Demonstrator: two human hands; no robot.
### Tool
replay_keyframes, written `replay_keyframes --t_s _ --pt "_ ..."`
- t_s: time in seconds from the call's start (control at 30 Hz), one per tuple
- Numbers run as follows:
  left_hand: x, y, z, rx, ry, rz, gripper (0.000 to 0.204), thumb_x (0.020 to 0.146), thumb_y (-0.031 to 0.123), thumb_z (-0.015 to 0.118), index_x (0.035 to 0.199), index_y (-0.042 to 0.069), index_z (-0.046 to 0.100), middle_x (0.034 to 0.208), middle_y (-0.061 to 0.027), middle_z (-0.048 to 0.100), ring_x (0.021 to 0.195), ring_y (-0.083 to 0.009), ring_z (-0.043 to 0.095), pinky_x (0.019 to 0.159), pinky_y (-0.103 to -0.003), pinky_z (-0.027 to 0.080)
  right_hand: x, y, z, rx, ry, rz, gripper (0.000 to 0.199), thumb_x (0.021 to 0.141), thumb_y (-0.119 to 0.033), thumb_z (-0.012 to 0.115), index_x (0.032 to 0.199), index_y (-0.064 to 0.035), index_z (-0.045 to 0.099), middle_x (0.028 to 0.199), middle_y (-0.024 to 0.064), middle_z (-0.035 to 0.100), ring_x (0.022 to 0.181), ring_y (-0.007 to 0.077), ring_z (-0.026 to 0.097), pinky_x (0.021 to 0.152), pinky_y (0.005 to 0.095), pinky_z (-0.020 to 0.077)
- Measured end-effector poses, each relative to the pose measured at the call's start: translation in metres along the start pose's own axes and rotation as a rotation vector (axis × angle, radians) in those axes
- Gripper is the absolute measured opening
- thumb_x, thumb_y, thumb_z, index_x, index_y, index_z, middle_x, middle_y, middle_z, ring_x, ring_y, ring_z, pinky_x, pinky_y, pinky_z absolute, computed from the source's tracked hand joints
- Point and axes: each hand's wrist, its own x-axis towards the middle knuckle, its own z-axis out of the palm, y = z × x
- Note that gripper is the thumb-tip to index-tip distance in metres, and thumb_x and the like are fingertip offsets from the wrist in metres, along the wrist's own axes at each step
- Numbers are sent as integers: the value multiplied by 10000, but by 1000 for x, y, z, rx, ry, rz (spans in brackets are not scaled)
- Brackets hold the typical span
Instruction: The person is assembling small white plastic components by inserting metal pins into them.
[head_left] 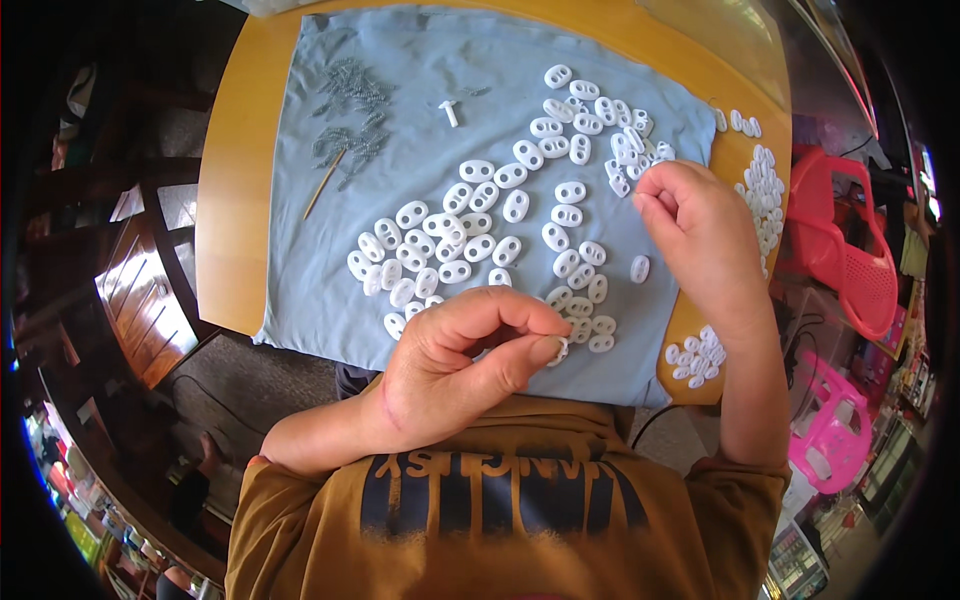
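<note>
My left hand is closed in a pinch over the near edge of the blue cloth. A small white plastic piece peeks out below its thumb and fingertip, mostly covered. To the right, my right hand has thumb and forefinger pressed together beside a heap of white plastic pieces. Whatever is between those fingertips is too small to make out. White oval two-hole plastic pieces, which look like cord locks, lie spread over the cloth between and beyond my hands. One single oval piece rests below my right hand.
Small grey coil springs form a pile at the far left, with a thin wooden stick beside it. A white T-shaped piece lies farther right. More white pieces sit on the wooden table. Red and pink chairs stand right.
</note>
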Motion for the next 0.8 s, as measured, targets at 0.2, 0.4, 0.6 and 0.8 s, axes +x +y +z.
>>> replay_keyframes --t_s 0.2,0.4,0.6,0.8 --pt "-4 1 -2 -19 0 -13 107 889 25 571 990 1 595 872 -47 605 644 -59 522 563 -186 428 -6 -10 6 11 204 -215 88 775 -28 602 777 -19 514 754 105 569 709 308 562 620 394 447" --pt "-4 -2 -5 -84 43 4 126 899 61 566 1012 5 576 887 -63 607 658 -83 526 598 -207 438 -30 -29 4 662 124 -19 72 831 6 611 884 6 564 828 59 597 739 128 562 678 242 443" --pt "3 1 0 -207 128 74 201 897 60 569 1086 -5 546 912 -70 609 709 -102 543 667 -220 447 -51 -52 4 1013 20 3 105 859 30 582 963 32 565 900 54 602 834 103 569 757 228 458" --pt "3 5 0 -198 131 111 226 882 46 591 1097 -10 549 911 -53 602 717 -98 546 653 -216 456 -57 -61 6 1146 -31 -27 218 838 66 591 1043 30 523 915 77 612 856 121 600 765 239 474"
